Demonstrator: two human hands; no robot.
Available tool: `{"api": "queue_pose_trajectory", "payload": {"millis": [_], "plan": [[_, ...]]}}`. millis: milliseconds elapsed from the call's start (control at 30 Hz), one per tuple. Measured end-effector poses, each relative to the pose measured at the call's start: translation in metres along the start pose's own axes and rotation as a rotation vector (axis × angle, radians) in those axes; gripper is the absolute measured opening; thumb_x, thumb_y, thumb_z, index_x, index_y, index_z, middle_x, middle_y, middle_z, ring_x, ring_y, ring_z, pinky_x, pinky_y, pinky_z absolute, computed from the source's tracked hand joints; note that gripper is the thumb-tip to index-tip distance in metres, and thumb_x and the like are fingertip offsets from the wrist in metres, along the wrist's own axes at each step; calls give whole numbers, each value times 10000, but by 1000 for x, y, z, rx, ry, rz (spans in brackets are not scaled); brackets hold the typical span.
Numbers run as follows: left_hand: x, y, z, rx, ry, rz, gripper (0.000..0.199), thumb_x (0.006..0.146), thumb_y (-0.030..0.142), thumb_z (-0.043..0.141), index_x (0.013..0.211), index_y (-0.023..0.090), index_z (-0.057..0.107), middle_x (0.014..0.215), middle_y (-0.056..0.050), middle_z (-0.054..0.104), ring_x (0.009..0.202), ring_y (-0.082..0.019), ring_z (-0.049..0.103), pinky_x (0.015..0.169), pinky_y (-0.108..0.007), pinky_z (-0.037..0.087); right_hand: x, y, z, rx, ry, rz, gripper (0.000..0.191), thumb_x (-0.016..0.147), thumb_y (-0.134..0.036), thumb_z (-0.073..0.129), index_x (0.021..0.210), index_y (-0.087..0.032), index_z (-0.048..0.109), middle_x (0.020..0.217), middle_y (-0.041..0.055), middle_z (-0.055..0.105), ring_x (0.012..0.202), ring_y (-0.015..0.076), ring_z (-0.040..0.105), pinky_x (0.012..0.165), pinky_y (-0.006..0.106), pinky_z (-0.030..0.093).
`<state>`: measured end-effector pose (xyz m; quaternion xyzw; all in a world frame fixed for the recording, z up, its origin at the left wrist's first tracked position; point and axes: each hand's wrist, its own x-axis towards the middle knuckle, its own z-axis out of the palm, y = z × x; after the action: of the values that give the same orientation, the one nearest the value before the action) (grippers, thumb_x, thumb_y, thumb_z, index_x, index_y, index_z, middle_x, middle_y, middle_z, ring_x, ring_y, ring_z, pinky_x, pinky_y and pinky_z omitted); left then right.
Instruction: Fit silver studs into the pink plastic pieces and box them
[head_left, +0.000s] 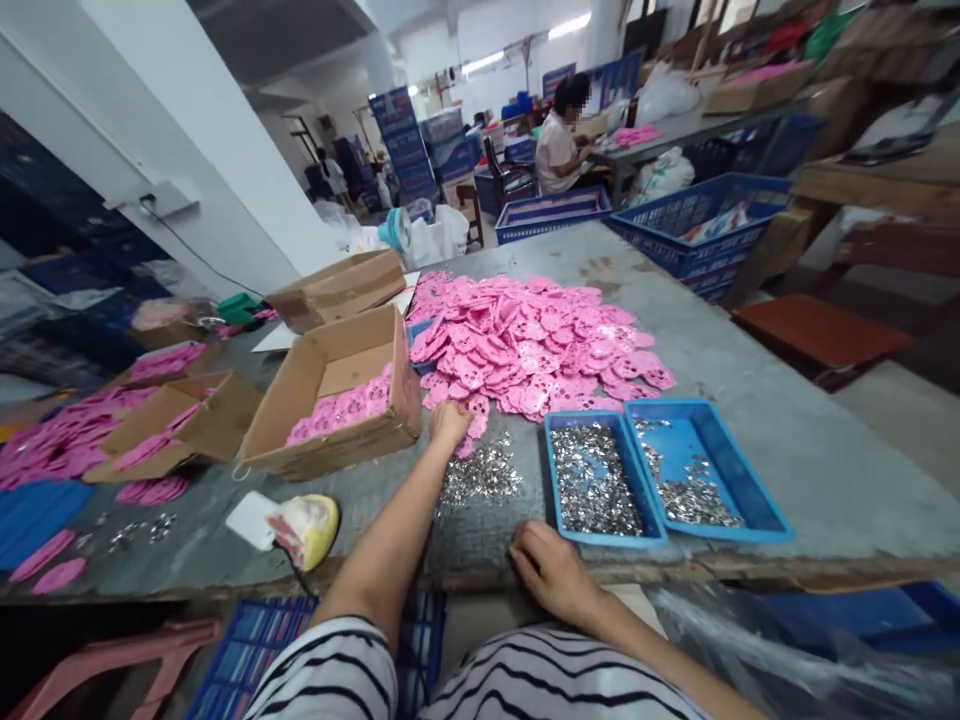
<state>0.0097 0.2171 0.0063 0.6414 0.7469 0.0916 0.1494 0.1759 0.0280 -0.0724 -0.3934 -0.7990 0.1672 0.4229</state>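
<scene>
My left hand [450,425] reaches forward to the front edge of a heap of flat pink pieces [532,345], its fingers closed on one pink piece [477,408] with small dark marks. Just below it, small shiny metal parts [484,472] lie loose on the grey table [480,545]. At the table's front edge rests my right hand [551,570], fingers curled inward; whatever may be inside them is hidden. Two blue trays [664,525] with more of the metal parts stand to its right, the left one fuller.
Left of the heap stands a cardboard box [337,455] partly filled with pink pieces. Beside it is a smaller open carton [176,440]. A yellow-and-white object [311,530] with a cord lies near the front edge. Farther back, another person [559,145] sits beside blue crates [705,225].
</scene>
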Motion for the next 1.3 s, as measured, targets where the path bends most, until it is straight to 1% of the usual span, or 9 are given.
{"api": "queue_pose_trajectory", "payload": {"millis": [167, 367, 533, 633, 767, 867, 967, 1133, 1300], "plan": [[-2, 7, -2, -129, 3, -25, 133, 800, 242, 581, 682, 193, 545, 670, -8, 617, 689, -164, 593, 618, -246, 401, 1, 4, 1, 122, 135, 114, 155, 907, -121, 441, 812, -219, 514, 753, 24, 593, 704, 143, 593, 617, 246, 509], [-36, 2, -24, -240, -2, 46, 103, 860, 257, 524, 867, 174, 585, 815, -5, 631, 776, -138, 582, 706, -226, 421, 0, 7, 2, 80, 302, 188, 203, 891, -161, 468, 1064, -216, 559, 1073, 117, 620, 1047, 228, 598, 868, 407, 527], [-102, -19, -33, -281, -145, 412, 101, 826, 217, 566, 834, 195, 664, 871, -31, 659, 871, -173, 595, 829, -275, 429, 2, 8, -3, 244, 227, 317, 386, 919, -320, 486, 1290, -213, 503, 1155, 125, 621, 934, 211, 622, 890, 433, 515], [-138, -33, -25, -305, -267, 492, 138, 828, 223, 565, 804, 216, 701, 829, -47, 642, 834, -188, 592, 810, -302, 439, 7, 5, -9, 385, 90, 372, 474, 887, -373, 538, 1330, -206, 506, 1131, 108, 660, 801, 180, 626, 822, 395, 533], [-166, -45, 0, -644, -235, 340, 88, 768, 276, 648, 822, 234, 705, 803, -34, 638, 815, -190, 592, 794, -310, 455, 14, -4, -11, 524, -128, 514, 264, 824, -425, 603, 932, -210, 710, 747, 23, 691, 645, 158, 595, 642, 306, 509], [-178, -45, 23, -1195, -180, 46, 340, 734, 458, 698, 991, 236, 669, 853, -24, 651, 766, -166, 598, 735, -297, 479, 19, -15, -6, 653, -36, 740, 313, 765, -499, 633, 771, -191, 686, 553, -17, 591, 491, 121, 500, 480, 246, 418], [-188, -36, 45, -1630, -199, -120, 484, 698, 561, 714, 1026, 216, 623, 1004, -55, 673, 928, -178, 628, 828, -299, 489, 27, -25, 4, 722, 90, 887, 352, 685, -530, 688, 734, -184, 653, 541, -30, 568, 443, 97, 455, 435, 228, 377], [-184, -27, 62, -1808, -246, -200, 382, 764, 479, 673, 993, 179, 609, 1038, -97, 701, 1149, -239, 597, 941, -350, 472, 36, -19, 9, 665, 99, 860, 355, 704, -539, 677, 698, -188, 619, 566, -21, 571, 466, 98, 459, 464, 241, 399], [-171, -37, 59, -1882, -338, -229, 365, 781, 422, 654, 1019, 161, 559, 872, -85, 719, 878, -236, 695, 776, -366, 525, 34, 16, 3, 402, 438, 788, 341, 745, -467, 656, 946, -197, 598, 726, -19, 580, 536, 104, 465, 478, 242, 401]]}}
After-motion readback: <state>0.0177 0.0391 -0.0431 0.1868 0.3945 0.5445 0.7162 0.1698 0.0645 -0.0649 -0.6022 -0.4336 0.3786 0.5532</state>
